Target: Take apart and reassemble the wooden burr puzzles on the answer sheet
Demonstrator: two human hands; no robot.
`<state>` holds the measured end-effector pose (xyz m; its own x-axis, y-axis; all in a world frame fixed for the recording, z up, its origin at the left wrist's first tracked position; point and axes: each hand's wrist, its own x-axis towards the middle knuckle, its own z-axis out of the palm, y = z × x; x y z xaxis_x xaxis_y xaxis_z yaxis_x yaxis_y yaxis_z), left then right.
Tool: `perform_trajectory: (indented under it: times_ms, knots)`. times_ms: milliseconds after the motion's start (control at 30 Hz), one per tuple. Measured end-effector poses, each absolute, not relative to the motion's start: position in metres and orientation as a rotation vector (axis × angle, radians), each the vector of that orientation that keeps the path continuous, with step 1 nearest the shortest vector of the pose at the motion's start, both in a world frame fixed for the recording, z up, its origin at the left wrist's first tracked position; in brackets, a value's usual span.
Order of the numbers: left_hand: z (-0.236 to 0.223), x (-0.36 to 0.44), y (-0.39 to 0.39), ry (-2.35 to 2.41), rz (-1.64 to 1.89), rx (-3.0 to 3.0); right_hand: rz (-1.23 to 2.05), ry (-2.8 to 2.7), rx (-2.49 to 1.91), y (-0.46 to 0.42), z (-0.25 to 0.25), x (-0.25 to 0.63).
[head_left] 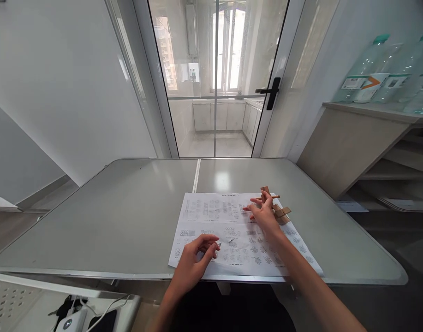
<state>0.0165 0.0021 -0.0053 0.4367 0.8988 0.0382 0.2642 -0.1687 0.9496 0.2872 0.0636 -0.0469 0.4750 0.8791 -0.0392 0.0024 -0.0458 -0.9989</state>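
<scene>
A printed instruction sheet [228, 230] full of small diagrams lies flat on the grey table [128, 212]. My left hand [195, 260] rests on the sheet's near left corner, fingers curled and pinched on a tiny object I cannot name. My right hand [265, 214] reaches across the sheet's upper right part, its fingers around a brown wooden puzzle piece [266, 193]. More brown wooden pieces [282, 213] lie on the sheet just right of that hand.
A shelf unit [370, 143] at the right carries several water bottles [387, 74]. Behind the table stands a glass door with a black handle [271, 92]. A white tray [20, 299] with cables and a small device sits below the table's near left edge.
</scene>
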Motion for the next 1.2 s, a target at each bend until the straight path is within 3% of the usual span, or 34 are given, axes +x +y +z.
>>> perform_trajectory:
  times_ms: [333, 600, 1200]
  knots:
    - [-0.007, 0.017, 0.001, 1.031, 0.797, 1.687, 0.776, -1.005, -1.352, 0.031, -0.029, 0.270]
    - [-0.010, 0.015, 0.002, 1.056, 0.817, 1.650, 1.017, -1.232, -1.254, -0.034, -0.014, 0.235]
    - [0.003, 0.015, -0.001, 0.966, 0.599, 1.763, 1.301, -1.373, -1.087, -0.041, -0.025, 0.226]
